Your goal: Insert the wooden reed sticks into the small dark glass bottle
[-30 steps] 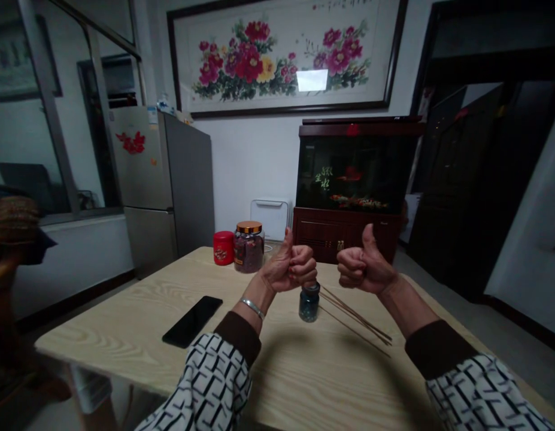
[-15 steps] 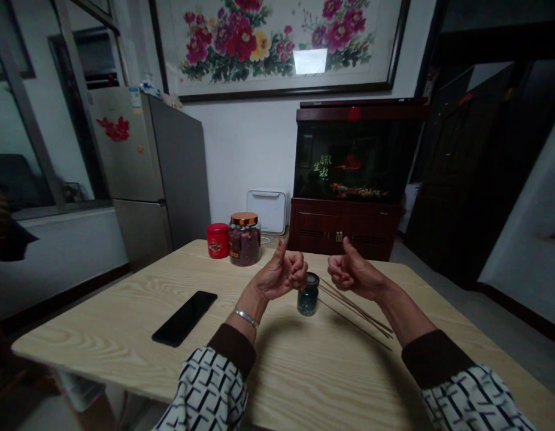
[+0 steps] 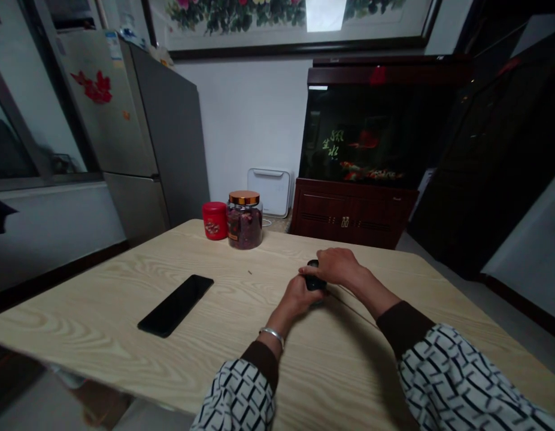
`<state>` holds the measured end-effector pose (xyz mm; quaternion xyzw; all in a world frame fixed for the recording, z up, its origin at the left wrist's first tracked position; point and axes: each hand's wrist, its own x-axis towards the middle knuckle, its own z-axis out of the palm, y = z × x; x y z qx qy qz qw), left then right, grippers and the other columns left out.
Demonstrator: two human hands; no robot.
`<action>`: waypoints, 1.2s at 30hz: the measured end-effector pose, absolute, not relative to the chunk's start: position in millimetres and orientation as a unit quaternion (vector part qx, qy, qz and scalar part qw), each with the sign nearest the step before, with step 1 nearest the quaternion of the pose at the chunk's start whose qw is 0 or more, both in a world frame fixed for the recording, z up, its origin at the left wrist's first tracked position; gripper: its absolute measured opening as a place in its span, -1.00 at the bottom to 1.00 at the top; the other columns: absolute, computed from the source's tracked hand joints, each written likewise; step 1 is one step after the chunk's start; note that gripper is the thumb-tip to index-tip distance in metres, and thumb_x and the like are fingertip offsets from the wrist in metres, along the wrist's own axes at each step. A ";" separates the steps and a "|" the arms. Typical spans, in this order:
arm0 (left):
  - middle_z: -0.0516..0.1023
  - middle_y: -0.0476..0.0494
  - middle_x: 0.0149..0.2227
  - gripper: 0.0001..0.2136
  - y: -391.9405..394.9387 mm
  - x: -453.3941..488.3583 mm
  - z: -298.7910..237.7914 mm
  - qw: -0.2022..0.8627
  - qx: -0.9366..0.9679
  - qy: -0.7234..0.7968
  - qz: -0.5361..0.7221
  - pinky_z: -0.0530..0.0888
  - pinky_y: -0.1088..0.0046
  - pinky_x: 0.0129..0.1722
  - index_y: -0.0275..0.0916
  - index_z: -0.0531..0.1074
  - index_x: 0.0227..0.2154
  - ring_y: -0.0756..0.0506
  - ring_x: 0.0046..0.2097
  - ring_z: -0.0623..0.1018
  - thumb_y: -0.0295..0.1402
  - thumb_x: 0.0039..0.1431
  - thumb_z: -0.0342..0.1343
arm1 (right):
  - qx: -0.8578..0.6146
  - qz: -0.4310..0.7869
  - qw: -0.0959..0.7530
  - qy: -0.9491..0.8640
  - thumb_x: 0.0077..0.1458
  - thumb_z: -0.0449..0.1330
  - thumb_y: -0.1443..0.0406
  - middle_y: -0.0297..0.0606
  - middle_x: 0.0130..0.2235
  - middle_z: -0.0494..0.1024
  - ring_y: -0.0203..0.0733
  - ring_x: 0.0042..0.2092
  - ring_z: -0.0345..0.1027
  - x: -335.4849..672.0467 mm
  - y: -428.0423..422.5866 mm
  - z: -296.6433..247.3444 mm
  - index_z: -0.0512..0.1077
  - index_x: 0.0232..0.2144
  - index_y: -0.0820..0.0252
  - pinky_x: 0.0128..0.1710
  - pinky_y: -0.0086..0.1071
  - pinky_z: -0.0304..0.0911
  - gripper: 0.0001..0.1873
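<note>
- On your far left, the black phone (image 3: 175,306) lies flat on the table (image 3: 75,314), well apart from your hands.
- Beyond it, the red tin (image 3: 215,221) stands just beside the glass jar (image 3: 244,219), which has a copper-coloured lid.
- Your left hand (image 3: 296,297) is curled closed around the lower part of the small dark jar (image 3: 314,283), which sits near the middle of the table's far half.
- Your right hand (image 3: 334,266) lies over the top, fingers stretched across it. Most of the jar is hidden, so you can't tell exactly where each hand grips.
- The jar is probably stiff, slick glass: small, but easy to chip if knocked. Its body looks like the safest hold, with a firm wrap.
- To the right, a thin stick (image 3: 352,309) lies on the table under your right forearm.
</note>
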<state>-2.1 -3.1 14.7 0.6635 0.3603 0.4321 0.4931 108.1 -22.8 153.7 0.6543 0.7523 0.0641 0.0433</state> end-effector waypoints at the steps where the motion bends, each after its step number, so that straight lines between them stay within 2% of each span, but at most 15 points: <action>1: 0.58 -0.14 -0.25 -0.59 -2.4 -2.9 14.9 0.475 0.673 0.371 0.429 0.46 0.40 -0.18 -0.33 0.50 -0.16 -0.16 -0.17 0.53 -0.29 -0.11 0.37 | 0.654 0.068 0.045 0.752 0.10 -0.10 -0.34 0.22 -0.06 0.60 0.26 0.00 0.48 107.7 -22.0 153.7 0.56 -0.10 0.35 -0.11 -0.08 0.31 -0.07; 12: 0.59 -0.17 -0.17 -0.47 2.0 -6.4 7.4 0.408 0.698 0.393 0.438 0.46 0.41 -0.20 -0.30 0.45 -0.05 -0.17 -0.15 0.54 -0.25 -0.12 0.39 | 0.637 0.063 0.052 0.767 0.15 0.01 -0.17 0.16 -0.10 0.61 0.25 -0.04 0.50 110.2 -21.4 153.8 0.57 -0.14 0.31 -0.12 -0.07 0.33 -0.30; 15: 0.59 -0.16 -0.15 -0.45 1.4 -8.6 7.8 0.396 0.708 0.385 0.440 0.45 0.40 -0.20 -0.28 0.42 -0.02 -0.16 -0.15 0.54 -0.24 -0.11 0.39 | 0.579 0.013 0.050 0.814 0.14 0.12 -0.03 0.06 -0.05 0.59 0.17 -0.02 0.48 123.2 -18.4 157.4 0.51 0.01 0.22 -0.08 -0.12 0.33 -0.44; 16: 0.58 -0.16 -0.15 -0.45 0.9 -9.4 8.5 0.395 0.710 0.382 0.440 0.44 0.40 -0.20 -0.28 0.42 -0.02 -0.15 -0.16 0.54 -0.24 -0.11 0.38 | 0.554 -0.015 0.045 0.831 0.10 0.17 0.04 0.03 -0.01 0.56 0.12 0.00 0.47 128.8 -17.3 158.7 0.45 0.09 0.19 -0.05 -0.15 0.32 -0.43; 19: 0.58 -0.16 -0.15 -0.45 -0.5 -11.3 11.1 0.397 0.710 0.380 0.440 0.44 0.39 -0.18 -0.27 0.41 -0.02 -0.16 -0.15 0.54 -0.25 -0.11 0.39 | 0.504 -0.099 0.009 0.858 0.00 0.27 0.19 -0.01 0.15 0.45 0.03 0.09 0.40 142.5 -14.7 161.5 0.23 0.29 0.18 0.06 -0.24 0.28 -0.20; 22: 0.58 -0.16 -0.15 -0.44 -1.0 -11.9 12.2 0.407 0.708 0.374 0.438 0.44 0.38 -0.17 -0.27 0.41 -0.02 -0.16 -0.14 0.53 -0.26 -0.13 0.39 | 0.510 -0.132 -0.028 0.850 0.01 0.29 0.08 0.01 0.22 0.37 0.01 0.14 0.37 144.5 -12.7 160.5 0.13 0.34 0.19 0.09 -0.26 0.27 -0.10; 24: 0.57 -0.16 -0.15 -0.45 -0.9 -11.8 11.9 0.412 0.707 0.370 0.439 0.44 0.37 -0.16 -0.27 0.41 -0.02 -0.16 -0.14 0.53 -0.27 -0.12 0.39 | 0.546 -0.097 -0.023 0.832 0.05 0.24 -0.05 0.02 0.17 0.44 0.04 0.08 0.41 139.5 -11.3 158.8 0.25 0.26 0.19 0.04 -0.23 0.30 -0.18; 26: 0.57 -0.17 -0.16 -0.47 -0.6 -11.6 11.4 0.411 0.707 0.370 0.440 0.44 0.37 -0.15 -0.27 0.42 -0.03 -0.16 -0.14 0.53 -0.27 -0.11 0.38 | 0.591 -0.038 0.009 0.806 0.10 0.15 -0.13 0.03 0.02 0.54 0.10 -0.01 0.47 133.0 -10.3 158.6 0.43 0.08 0.21 -0.04 -0.19 0.32 -0.32; 28: 0.57 -0.17 -0.17 -0.47 0.0 -11.4 11.0 0.410 0.708 0.376 0.436 0.44 0.36 -0.15 -0.27 0.42 -0.03 -0.17 -0.14 0.52 -0.27 -0.11 0.38 | 0.606 -0.009 0.036 0.794 0.13 0.13 -0.10 0.03 -0.09 0.59 0.11 -0.08 0.48 128.8 -10.0 160.8 0.51 -0.04 0.23 -0.09 -0.17 0.33 -0.42; 30: 0.56 -0.17 -0.17 -0.45 0.8 -11.4 10.6 0.410 0.707 0.381 0.432 0.44 0.36 -0.16 -0.26 0.41 -0.04 -0.18 -0.14 0.52 -0.26 -0.13 0.39 | 0.570 -0.034 0.040 0.820 0.09 0.20 0.06 0.00 -0.03 0.57 0.08 -0.03 0.46 128.8 -10.6 165.0 0.49 0.00 0.22 -0.04 -0.19 0.31 -0.50; 33: 0.56 -0.20 -0.16 -0.43 2.0 -12.0 9.9 0.415 0.704 0.385 0.430 0.43 0.36 -0.18 -0.27 0.41 -0.06 -0.18 -0.15 0.52 -0.21 -0.15 0.41 | 0.466 -0.111 0.019 0.877 -0.04 0.25 0.29 -0.10 0.17 0.45 0.01 0.17 0.32 134.0 -11.3 170.5 0.34 0.20 0.17 0.15 -0.22 0.20 -0.31; 36: 0.55 -0.20 -0.14 -0.41 2.1 -12.7 9.9 0.422 0.704 0.377 0.428 0.44 0.36 -0.18 -0.28 0.40 -0.03 -0.18 -0.14 0.52 -0.19 -0.14 0.41 | 0.452 -0.144 -0.009 0.880 -0.05 0.30 0.21 -0.09 0.28 0.32 0.00 0.26 0.21 137.5 -9.9 170.2 0.21 0.29 0.18 0.23 -0.22 0.14 -0.15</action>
